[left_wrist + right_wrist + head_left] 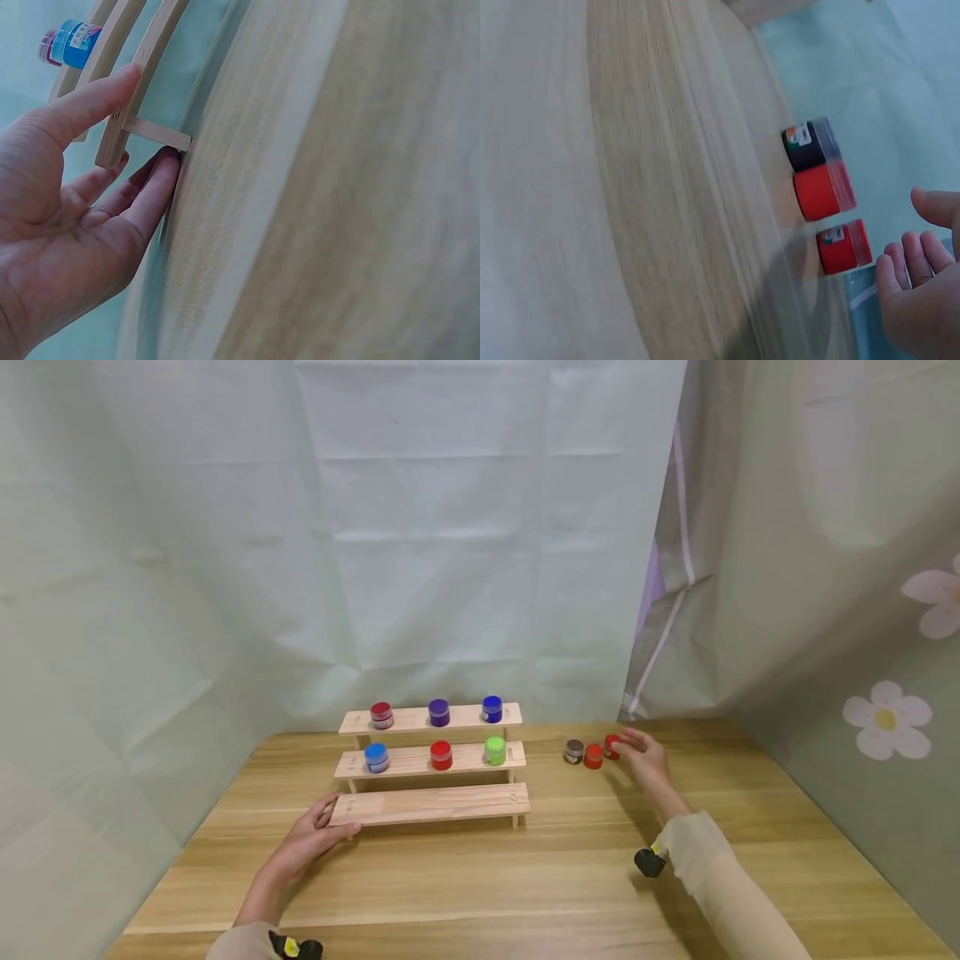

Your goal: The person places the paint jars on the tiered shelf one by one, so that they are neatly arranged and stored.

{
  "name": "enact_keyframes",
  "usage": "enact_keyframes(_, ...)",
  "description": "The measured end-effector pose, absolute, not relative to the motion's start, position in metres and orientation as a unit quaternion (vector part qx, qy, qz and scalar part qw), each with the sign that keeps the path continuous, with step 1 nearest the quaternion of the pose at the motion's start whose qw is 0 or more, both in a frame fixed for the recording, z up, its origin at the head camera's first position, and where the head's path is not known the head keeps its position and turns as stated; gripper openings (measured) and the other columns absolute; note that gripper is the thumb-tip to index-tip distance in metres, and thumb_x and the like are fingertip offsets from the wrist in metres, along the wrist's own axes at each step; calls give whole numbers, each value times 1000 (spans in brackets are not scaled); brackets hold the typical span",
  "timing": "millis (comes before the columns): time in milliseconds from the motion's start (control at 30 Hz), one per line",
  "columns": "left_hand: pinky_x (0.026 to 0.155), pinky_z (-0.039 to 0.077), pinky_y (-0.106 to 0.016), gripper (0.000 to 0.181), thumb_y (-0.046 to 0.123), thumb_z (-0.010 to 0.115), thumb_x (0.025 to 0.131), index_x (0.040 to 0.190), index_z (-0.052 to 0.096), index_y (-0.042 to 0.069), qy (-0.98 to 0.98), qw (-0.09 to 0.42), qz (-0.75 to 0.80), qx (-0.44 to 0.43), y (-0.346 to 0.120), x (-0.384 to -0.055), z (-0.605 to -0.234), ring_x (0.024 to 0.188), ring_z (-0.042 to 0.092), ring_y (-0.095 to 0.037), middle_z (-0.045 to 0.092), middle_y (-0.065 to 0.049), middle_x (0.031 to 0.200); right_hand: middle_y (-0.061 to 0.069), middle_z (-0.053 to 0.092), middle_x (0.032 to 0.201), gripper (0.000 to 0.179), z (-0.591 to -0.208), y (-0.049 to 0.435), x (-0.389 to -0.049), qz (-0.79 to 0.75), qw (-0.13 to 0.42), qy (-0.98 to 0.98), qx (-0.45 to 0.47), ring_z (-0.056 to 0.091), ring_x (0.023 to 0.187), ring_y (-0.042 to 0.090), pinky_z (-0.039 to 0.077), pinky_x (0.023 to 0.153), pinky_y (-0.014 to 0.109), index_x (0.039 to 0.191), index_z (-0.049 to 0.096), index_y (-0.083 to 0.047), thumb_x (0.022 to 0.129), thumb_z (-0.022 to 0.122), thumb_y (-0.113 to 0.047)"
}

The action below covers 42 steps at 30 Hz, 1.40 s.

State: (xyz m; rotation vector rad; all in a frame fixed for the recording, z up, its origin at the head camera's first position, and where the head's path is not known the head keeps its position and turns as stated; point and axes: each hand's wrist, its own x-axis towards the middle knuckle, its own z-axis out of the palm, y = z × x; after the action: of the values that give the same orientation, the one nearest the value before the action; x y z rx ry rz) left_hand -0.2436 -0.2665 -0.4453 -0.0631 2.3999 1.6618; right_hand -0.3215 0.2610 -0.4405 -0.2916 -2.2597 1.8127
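Rack: pale, three-tier stepped stand of unpainted wood (431, 803), grain visible, upright on the wood-grain table (480, 885). Left hand (307, 839) pinches the left end of its lowest board, thumb at the front edge, fingers behind.

Containers: small round lidded jars, solidly coloured; contents cannot be told from the walls. Top tier, left to right: dark red jar (382, 716), purple jar (438, 712), deep blue jar (492, 709). Middle tier: light blue jar (377, 758) with white label, bright red jar (441, 755), lime green jar (495, 751). Lowest board bare.

Right of rack, on table: black jar with greyish lid (573, 752), orange-red jar (593, 757) just beside it, labelled red jar (612, 747) slightly apart. Right hand (647, 764) is at this last jar, fingers gently bent, thumb spread away; right wrist view shows a small gap, nothing gripped.
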Motion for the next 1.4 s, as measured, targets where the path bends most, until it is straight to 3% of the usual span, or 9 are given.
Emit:
enact_keyframes(200,107,44,-34,93,26,68,92,156,5,1,812,110,573,-23,-266,-243,-446,140,37,-42,21,-34,156,29,45,145,53,-446,266,-325,621,105,-771,-98,48,130,33,41,74,1,142,40,8,96,59,-7)
enact_keyframes(333,106,44,-32,93,26,68,92,156,5,1,812,110,573,-24,-266,-243,-445,141,36,-41,21,-34,156,29,43,147,56,-449,268,-329,617,89,-775,-102,45,134,37,45,79,7,145,37,7,96,59,-9)
enact_keyframes(467,109,43,-37,93,26,68,92,156,5,1,810,110,576,-25,-265,-243,-445,141,36,-42,21,-34,156,29,39,150,60,-453,269,-334,611,73,-782,-101,41,137,39,48,98,24,147,32,6,96,59,-10)
enact_keyframes(633,111,42,-40,93,25,68,92,156,6,2,807,109,579,-28,-265,-243,-445,140,36,-41,21,-34,156,29,31,154,66,-460,270,-341,627,53,-772,-94,33,142,41,31,118,46,150,26,7,95,59,-8)
enact_keyframes(933,113,38,-44,93,26,69,91,155,7,1,810,104,577,-32,-265,-242,-446,139,38,-42,22,-34,156,29,28,155,67,-460,273,-344,637,28,-765,-87,32,142,41,24,121,45,151,22,7,96,56,-8)
enact_keyframes(1167,112,40,-44,93,27,69,91,155,8,1,810,104,576,-33,-265,-242,-445,138,40,-41,22,-34,156,28,31,154,66,-460,270,-345,624,19,-775,-99,36,139,38,33,104,31,151,25,4,96,58,-12)
enact_keyframes(1400,106,44,-34,92,24,70,90,155,9,2,805,101,584,-33,-265,-242,-446,137,42,-38,26,-33,155,28,33,153,62,-463,268,-346,612,32,-783,-105,36,140,37,37,101,27,150,30,3,96,59,-9)
